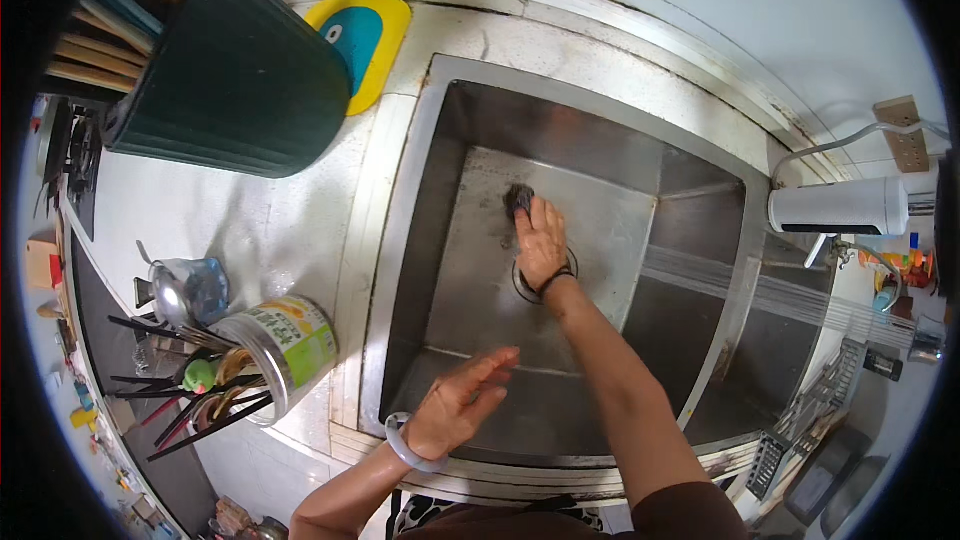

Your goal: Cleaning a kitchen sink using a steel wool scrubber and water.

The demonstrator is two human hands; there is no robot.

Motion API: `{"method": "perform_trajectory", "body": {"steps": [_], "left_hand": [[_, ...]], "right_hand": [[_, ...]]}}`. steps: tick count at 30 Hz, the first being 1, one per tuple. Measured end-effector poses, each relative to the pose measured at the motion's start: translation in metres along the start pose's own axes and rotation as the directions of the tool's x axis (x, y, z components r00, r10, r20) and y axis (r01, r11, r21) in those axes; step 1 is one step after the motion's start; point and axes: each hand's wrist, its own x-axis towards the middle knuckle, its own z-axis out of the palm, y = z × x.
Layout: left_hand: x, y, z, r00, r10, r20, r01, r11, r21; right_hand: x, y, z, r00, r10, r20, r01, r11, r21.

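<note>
My right hand (541, 244) is down in the stainless steel sink (480, 262), its fingers closed on a dark scouring pad (519, 200) pressed to the sink floor. The round drain (525, 289) lies partly under that wrist, which wears a dark band. My left hand (459, 409), with a pale bangle at the wrist, is over the sink's near left corner, fingers extended and holding nothing. Water runs in thin streams (795, 300) from a shower-type spout (927, 339) at the right and crosses the sink's right side. Small dark specks lie on the wet floor of the basin.
Left of the sink stand a dark green container (232, 75) holding several long items, a plastic jar (289, 349) with chopsticks and other utensils, and a metal ladle (172, 292). A yellow and teal mat (390, 37) lies behind. At the right are a white cylindrical tap unit (840, 208) and a rack (847, 367).
</note>
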Motion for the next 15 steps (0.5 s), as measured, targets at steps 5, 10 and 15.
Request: {"method": "perform_trajectory", "body": {"steps": [5,10,15], "left_hand": [[-0.019,0.008,-0.013,0.996,-0.059,-0.073,0.057,0.998,-0.025],[-0.016,0.022,-0.009,0.997,0.022,-0.071,-0.018,0.999,0.049],[-0.021,0.01,-0.014,0.994,0.025,-0.109,-0.019,0.998,0.058]], "right_hand": [[0.012,0.0,-0.013,0.996,0.045,0.075,-0.059,0.981,0.184],[0.082,-0.021,0.032,0.999,0.047,0.002,-0.047,0.996,0.076],[-0.001,-0.007,0.014,0.931,-0.319,0.177,0.291,0.942,0.168]]}}
